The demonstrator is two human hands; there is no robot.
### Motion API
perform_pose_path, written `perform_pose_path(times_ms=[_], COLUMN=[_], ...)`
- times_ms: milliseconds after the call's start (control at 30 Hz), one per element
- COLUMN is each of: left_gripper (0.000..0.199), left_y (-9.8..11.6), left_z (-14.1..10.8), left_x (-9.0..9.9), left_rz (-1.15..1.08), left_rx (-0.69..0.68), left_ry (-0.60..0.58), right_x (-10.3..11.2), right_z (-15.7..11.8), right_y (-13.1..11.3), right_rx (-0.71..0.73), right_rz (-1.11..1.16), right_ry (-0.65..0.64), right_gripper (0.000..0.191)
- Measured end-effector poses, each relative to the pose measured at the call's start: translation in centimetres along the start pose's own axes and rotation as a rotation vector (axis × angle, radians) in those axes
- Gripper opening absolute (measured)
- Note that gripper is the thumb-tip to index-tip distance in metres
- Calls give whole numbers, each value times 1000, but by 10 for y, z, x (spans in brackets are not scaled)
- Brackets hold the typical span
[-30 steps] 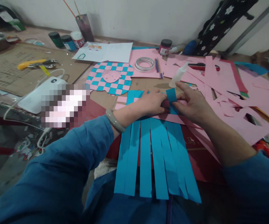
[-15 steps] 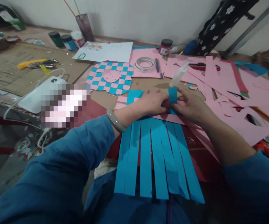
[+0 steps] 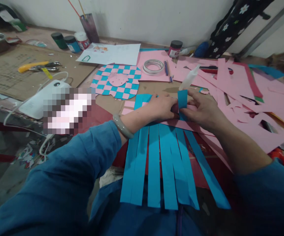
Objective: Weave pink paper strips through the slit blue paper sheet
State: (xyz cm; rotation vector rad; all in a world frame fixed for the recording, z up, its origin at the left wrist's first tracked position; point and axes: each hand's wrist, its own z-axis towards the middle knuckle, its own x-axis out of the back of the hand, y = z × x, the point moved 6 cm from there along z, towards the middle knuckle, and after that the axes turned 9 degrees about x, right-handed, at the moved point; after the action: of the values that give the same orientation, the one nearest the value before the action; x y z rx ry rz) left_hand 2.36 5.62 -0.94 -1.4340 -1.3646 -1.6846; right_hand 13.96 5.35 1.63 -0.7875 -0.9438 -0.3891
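Several long blue paper strips (image 3: 154, 167) hang over the table's near edge toward my lap. A pink strip (image 3: 178, 124) lies across their upper part. My left hand (image 3: 163, 106) presses on the paper at the strips' upper end, its fingertips bent down onto pink paper. Beside it my right hand (image 3: 198, 108) has thumb and fingers at a short raised blue strip end (image 3: 182, 99), seemingly pinching the paper there. Pink strip ends (image 3: 129, 105) show left of my left hand. What lies under both hands is mostly hidden.
Behind lie a round blue-and-pink woven paper piece (image 3: 102, 87), a tape roll (image 3: 153, 67), pencils and a glue bottle (image 3: 189, 78). Pink scraps (image 3: 245, 85) cover the right side. A white device (image 3: 45, 98), yellow-handled tool (image 3: 33, 66) and paint jars (image 3: 72, 44) are on the left.
The rightmost blue strip has swung out to the right, its lower end now apart from the others. Both hands have stayed almost in place.
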Motion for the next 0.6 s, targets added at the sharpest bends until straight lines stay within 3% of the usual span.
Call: perform_pose_path(times_ms=[167,400,600], left_gripper=[36,56,57], left_y=[-2,-2,-1], left_z=[0,-1,-3], left_x=[-1,-2,-1], left_rz=[-32,-30,-47], left_rx=[-4,-36,-63], left_ry=[8,15,27], right_x=[-2,-1,-2], right_z=[-2,-1,0], right_y=[6,23,27], right_rx=[-76,-105,-43], right_rz=[149,18,-96], right_ry=[0,0,72], right_gripper=[54,52,45])
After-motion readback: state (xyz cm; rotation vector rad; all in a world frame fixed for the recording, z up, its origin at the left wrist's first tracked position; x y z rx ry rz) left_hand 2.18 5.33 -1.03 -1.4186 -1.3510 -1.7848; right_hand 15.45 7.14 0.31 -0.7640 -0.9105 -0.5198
